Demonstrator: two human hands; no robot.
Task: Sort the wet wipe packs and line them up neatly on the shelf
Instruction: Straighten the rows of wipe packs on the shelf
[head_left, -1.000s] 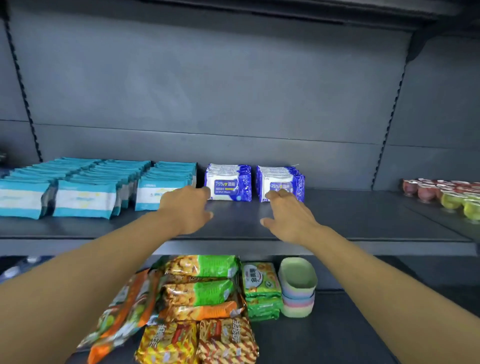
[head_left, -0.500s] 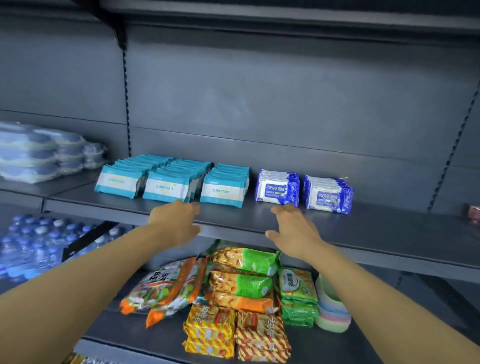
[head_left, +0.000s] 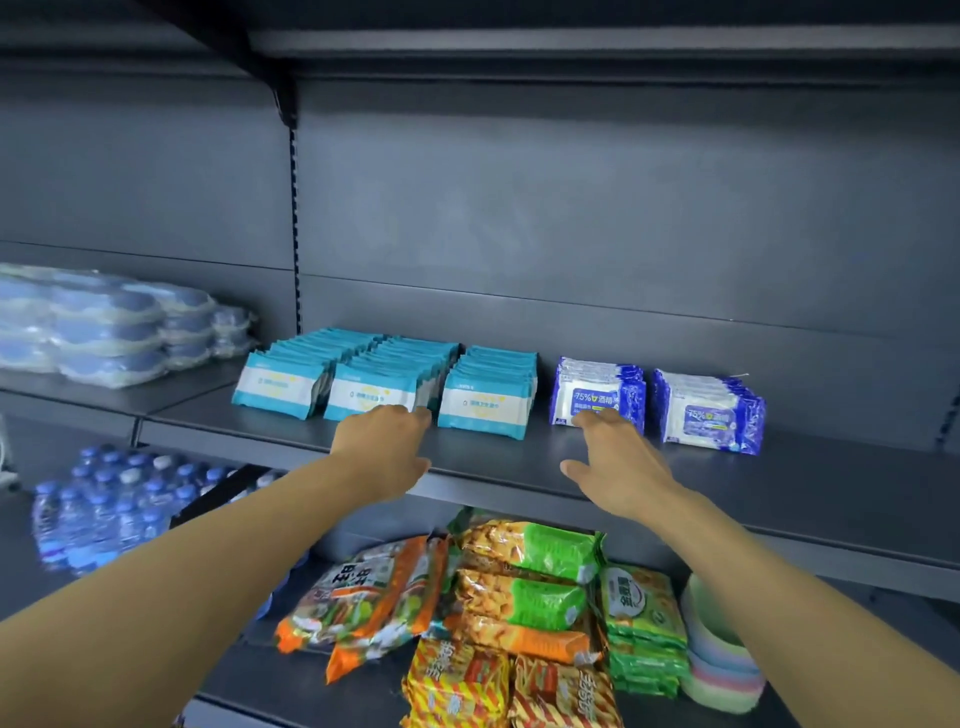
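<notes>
Three rows of teal-and-white wet wipe packs (head_left: 483, 402) stand on the grey shelf (head_left: 779, 483), with two rows of blue-and-white packs (head_left: 597, 395) to their right; the far blue row (head_left: 711, 413) stands slightly apart. My left hand (head_left: 387, 447) hovers palm down over the shelf, its fingertips at the front of the middle teal row (head_left: 371, 395). My right hand (head_left: 615, 462) reaches forward with straight fingers, fingertips at the bottom front of the nearer blue row. Neither hand holds anything.
Wrapped blue-lidded containers (head_left: 104, 332) fill the neighbouring shelf at left. Below are water bottles (head_left: 109, 509), snack bags (head_left: 524, 582), green packs (head_left: 641, 623) and stacked pastel bowls (head_left: 722, 670). The shelf right of the blue packs is bare.
The view has swung, shifting the packs rightward in frame. Both hands drew back to the shelf edge, then moved forward again to the pack fronts.
</notes>
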